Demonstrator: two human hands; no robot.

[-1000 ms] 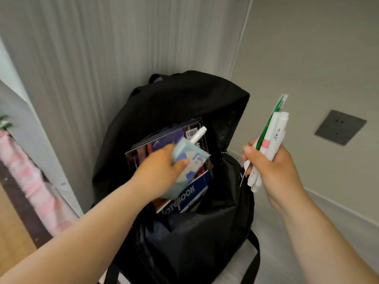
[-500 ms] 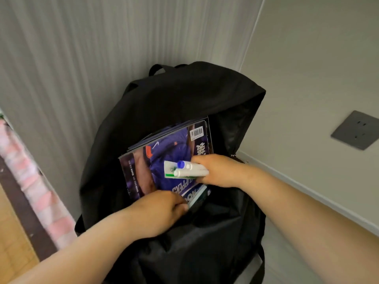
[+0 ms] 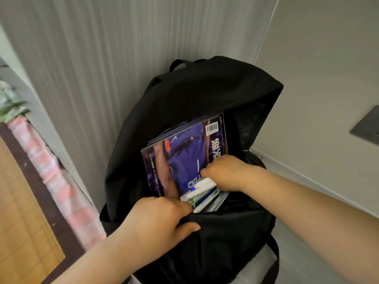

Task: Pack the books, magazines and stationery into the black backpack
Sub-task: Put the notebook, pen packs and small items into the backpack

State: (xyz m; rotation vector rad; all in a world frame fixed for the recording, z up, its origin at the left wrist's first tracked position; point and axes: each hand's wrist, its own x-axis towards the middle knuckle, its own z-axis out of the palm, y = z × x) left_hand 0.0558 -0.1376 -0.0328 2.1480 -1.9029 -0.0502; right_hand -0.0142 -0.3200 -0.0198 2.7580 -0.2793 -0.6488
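The black backpack (image 3: 205, 89) stands upright, leaning back against a ribbed wall (image 3: 102, 58), with its main compartment unzipped and gaping toward the camera. A magazine (image 3: 184, 148) with a purple basketball jersey on its cover stands on end inside the compartment, its upper half rising above the opening, with more printed edges stacked behind it.

The step in hand looks to be the stationery. The right hand (image 3: 223, 173) reaches into the mouth of the bag, its grip closed around a bundle of marker pens (image 3: 202, 186). These are white barrels, one with a blue cap, and they lie slantwise against the lower part of the magazine cover. Just below them shows the blue edge of what seems to be a notebook (image 3: 207, 198), already tucked in front of the magazine.

The left hand (image 3: 162, 220) has its grip on the near rim of the backpack. The fingers curl over the fabric edge into the opening and the thumb lies outside on the front panel, holding the mouth apart.

The books and magazines appear to be packed already, so the task is probably near its end. The next move would call for pushing the pens down past the rim, between the notebook and the front wall, and then letting go. They need to drop low enough not to spill out or catch the zip.

To the left is a blurred pink checked cloth (image 3: 47, 167), and on the right wall is a grey plate (image 3: 367, 128).
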